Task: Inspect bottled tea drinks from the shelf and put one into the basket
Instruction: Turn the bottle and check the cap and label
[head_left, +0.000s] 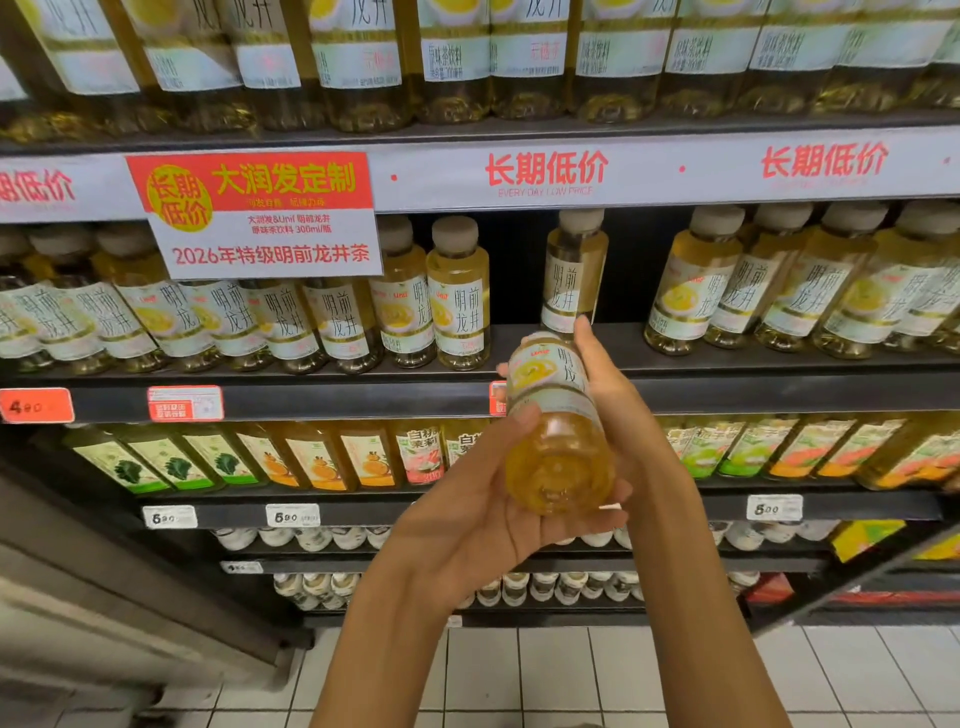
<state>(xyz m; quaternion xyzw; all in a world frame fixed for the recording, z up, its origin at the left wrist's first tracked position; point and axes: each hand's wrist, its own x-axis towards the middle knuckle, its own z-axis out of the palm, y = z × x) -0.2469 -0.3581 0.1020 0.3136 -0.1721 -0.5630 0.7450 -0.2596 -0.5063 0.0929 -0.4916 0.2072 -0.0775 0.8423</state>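
Observation:
A bottle of yellow tea (556, 431) with a white label is held in front of the shelf, its base tipped toward the camera. My left hand (483, 514) cups the bottle from below, thumb against its left side. My right hand (618, 400) grips its right side, fingertips behind the label. Rows of the same tea bottles (457, 296) stand on the middle shelf, with a gap behind the held bottle where a single bottle (571, 270) stands further back. No basket is in view.
A red and white promotion sign (260, 213) hangs from the upper shelf edge. More tea bottles fill the top shelf (519, 57). Green and orange labelled drinks (311, 457) lie on the shelf below, small bottles lower still. White floor tiles (519, 675) run beneath.

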